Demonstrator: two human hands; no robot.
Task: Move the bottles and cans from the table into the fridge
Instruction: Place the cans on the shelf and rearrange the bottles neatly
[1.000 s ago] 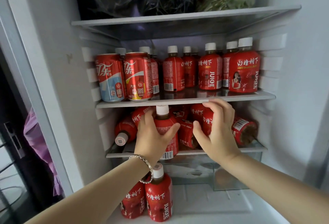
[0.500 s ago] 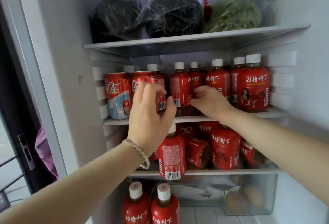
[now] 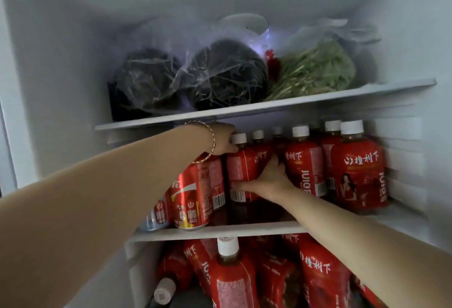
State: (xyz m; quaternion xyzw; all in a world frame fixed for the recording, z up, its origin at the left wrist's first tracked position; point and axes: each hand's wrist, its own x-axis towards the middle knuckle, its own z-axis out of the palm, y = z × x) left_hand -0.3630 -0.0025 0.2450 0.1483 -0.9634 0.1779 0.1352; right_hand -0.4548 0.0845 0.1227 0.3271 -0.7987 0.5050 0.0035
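Both my hands are inside the open fridge at its middle shelf (image 3: 220,230). A red juice bottle (image 3: 241,168) with a white cap stands there, just right of two red cola cans (image 3: 193,197). My right hand (image 3: 269,178) wraps its lower body from the right, thumb across the front. My left hand (image 3: 223,140), a bracelet on its wrist, reaches over the cans and closes on the bottle's neck beside the cap. Several more red juice bottles (image 3: 359,170) stand in rows to the right.
The top shelf (image 3: 244,109) holds clear bags of dark greens (image 3: 220,73) and light green vegetables (image 3: 315,70). On the shelf below, more red bottles (image 3: 234,278) stand or lie, one with its cap (image 3: 164,290) pointing outward. White fridge walls close in on both sides.
Both hands rose from the lower shelf's bottles to the middle shelf. The left hand went over the cans, and both closed on one bottle. The view moved up and closer.
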